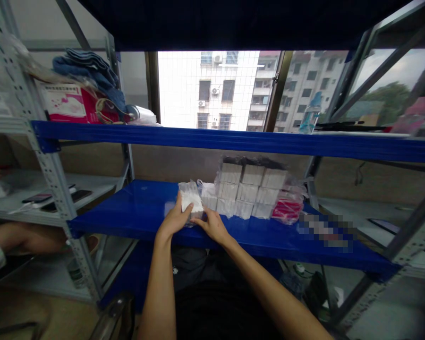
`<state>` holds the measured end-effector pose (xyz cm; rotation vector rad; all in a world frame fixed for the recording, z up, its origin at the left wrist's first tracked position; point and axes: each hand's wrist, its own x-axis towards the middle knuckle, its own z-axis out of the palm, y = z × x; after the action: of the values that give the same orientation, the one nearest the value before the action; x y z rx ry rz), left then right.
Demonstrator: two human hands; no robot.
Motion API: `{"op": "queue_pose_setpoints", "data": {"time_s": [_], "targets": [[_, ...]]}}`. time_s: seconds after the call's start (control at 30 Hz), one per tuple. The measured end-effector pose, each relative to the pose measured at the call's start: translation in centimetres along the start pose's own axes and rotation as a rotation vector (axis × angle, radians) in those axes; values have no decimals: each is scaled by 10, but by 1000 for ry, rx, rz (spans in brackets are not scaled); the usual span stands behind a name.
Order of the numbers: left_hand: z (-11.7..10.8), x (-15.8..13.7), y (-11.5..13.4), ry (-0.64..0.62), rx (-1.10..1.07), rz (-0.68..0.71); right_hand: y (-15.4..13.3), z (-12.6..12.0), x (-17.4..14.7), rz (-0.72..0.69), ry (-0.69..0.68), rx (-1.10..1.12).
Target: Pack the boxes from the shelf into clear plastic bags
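A white block-shaped pack in clear plastic wrap [191, 198] is held just above the blue shelf [141, 200]. My left hand [177, 218] grips its left side, with the thumb across its front. My right hand [213, 224] has its fingers at the pack's lower right edge, seemingly pinching the wrap. What the pack contains cannot be made out. Just right of it, white packs in clear plastic [248, 193] stand stacked in rows on the shelf. A pink pack in clear plastic [287, 208] lies at the right end of the stack.
Above runs a blue shelf beam [212, 140], with a red and white box [65, 103] and folded denim [87, 68] at left. A bottle [310, 115] stands up there at right. Phones [42, 197] lie on the left neighbouring shelf; another person's leg [31, 238] shows below.
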<state>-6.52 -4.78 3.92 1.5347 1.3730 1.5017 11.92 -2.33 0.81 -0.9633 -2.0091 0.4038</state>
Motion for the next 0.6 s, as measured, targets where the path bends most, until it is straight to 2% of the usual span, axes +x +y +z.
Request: {"op": "queue_pose_setpoints", "data": {"time_s": [0.1, 0.2, 0.33, 0.47, 0.6], "targets": [[20, 11, 10, 36, -31, 68, -4, -9, 15, 37, 71, -23], [37, 26, 26, 144, -34, 167, -5, -20, 34, 69, 122, -71], [46, 45, 48, 257, 3, 231, -10, -33, 59, 46, 182, -89], [53, 63, 58, 194, -10, 263, -22, -48, 72, 80, 270, -227], [68, 74, 40, 34, 7, 196, -23, -58, 64, 159, 347, -492]]}}
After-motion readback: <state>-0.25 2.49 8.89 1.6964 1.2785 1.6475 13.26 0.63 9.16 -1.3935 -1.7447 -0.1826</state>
